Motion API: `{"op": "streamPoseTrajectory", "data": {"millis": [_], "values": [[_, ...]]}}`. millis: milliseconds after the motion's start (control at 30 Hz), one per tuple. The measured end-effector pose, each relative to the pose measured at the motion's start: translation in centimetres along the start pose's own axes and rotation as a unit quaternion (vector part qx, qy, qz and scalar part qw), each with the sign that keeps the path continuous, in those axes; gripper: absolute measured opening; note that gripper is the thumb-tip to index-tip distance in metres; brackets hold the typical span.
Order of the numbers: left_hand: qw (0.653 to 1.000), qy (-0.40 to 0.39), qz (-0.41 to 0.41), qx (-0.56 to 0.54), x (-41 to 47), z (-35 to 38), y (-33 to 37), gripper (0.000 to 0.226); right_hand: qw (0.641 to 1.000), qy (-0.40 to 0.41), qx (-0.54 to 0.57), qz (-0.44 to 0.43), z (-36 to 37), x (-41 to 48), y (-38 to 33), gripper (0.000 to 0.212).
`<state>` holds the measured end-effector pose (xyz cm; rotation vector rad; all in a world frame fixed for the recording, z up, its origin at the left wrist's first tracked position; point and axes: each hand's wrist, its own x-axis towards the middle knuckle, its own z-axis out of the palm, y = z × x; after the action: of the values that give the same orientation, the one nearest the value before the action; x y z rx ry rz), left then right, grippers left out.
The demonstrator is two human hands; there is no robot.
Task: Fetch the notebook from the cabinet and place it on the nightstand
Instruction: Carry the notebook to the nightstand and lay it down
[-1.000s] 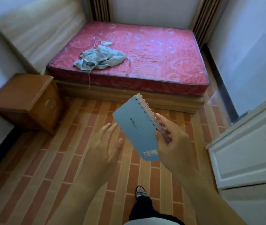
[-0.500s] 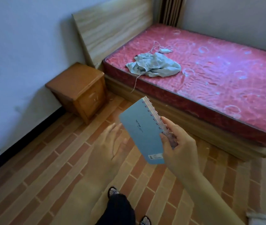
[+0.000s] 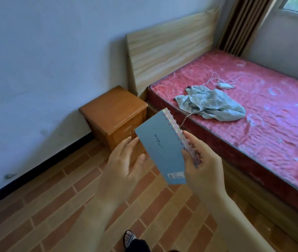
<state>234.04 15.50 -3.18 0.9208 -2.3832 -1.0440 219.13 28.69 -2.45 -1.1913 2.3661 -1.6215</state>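
Brick-patterned floor (image 3: pixel 53 206) runs to a wooden nightstand (image 3: pixel 113 108) standing against the far wall just left of the bed (image 3: pixel 271 115), its top bare. Right hand (image 3: pixel 201 166) pinches the blue notebook (image 3: pixel 160 148) by its spiral edge, held in the air, near of the nightstand. Left hand (image 3: pixel 124 164) is spread, fingers loose, just beside the cover's left edge; contact cannot be told.

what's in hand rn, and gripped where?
Right hand holds the notebook by the lower end of its spiral edge, thumb on the cover. Left hand is open, holding nothing.
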Motion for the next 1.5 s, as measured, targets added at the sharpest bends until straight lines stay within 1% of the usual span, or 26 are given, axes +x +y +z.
{"op": "streamPoseTrajectory", "data": {"millis": [100, 300, 400, 500, 633, 733, 867, 967, 1100, 1300, 1500], "values": [[1.0, -0.001, -0.009, 0.012, 4.4, -0.8, -1.0, 0.058, 1.0, -0.005, 0.006, 0.005, 2.3, 4.1, 0.7, 0.05], [0.999, -0.013, -0.039, 0.005, 11.4, -0.5, -3.0, 0.054, 1.0, -0.018, 0.004, 0.025, 5.2, 11.4, 3.6, 0.05], [0.999, 0.009, -0.048, 0.019, 15.9, -0.6, -3.7, 0.055, 0.999, -0.045, 0.01, 0.027, 7.2, 16.0, 5.1, 0.049], [0.997, 0.039, -0.052, 0.037, 20.9, -0.9, -3.8, 0.055, 0.997, -0.067, 0.023, -0.003, 8.8, 21.7, 5.8, 0.049], [0.995, 0.061, -0.053, 0.053, 27.8, -1.2, -4.1, 0.053, 0.996, -0.069, 0.039, -0.04, 10.0, 28.9, 7.1, 0.05], [0.994, 0.085, -0.056, 0.044, 32.1, -1.0, -4.8, 0.051, 0.995, -0.081, 0.032, -0.037, 10.7, 32.9, 9.0, 0.049], [0.992, 0.08, -0.081, 0.051, 35.2, -0.4, -6.4, 0.051, 0.993, -0.117, 0.013, -0.02, 12.9, 36.7, 11.4, 0.05], [0.991, 0.075, -0.1, 0.051, 37.6, -1.0, -8.5, 0.052, 0.989, -0.144, 0.013, -0.01, 16.0, 39.4, 12.3, 0.052], [0.989, 0.075, -0.116, 0.049, 41.8, -2.6, -12.3, 0.055, 0.985, -0.172, 0.008, 0.003, 21.4, 43.0, 12.6, 0.049], [0.988, 0.065, -0.125, 0.055, 50.1, -5.3, -17.5, 0.051, 0.977, -0.215, -0.01, 0.004, 28.2, 49.6, 13.1, 0.052], [0.989, 0.031, -0.129, 0.059, 56.9, -7.3, -21.9, 0.052, 0.975, -0.217, -0.04, 0.007, 34.2, 55.2, 14.6, 0.052]]}}
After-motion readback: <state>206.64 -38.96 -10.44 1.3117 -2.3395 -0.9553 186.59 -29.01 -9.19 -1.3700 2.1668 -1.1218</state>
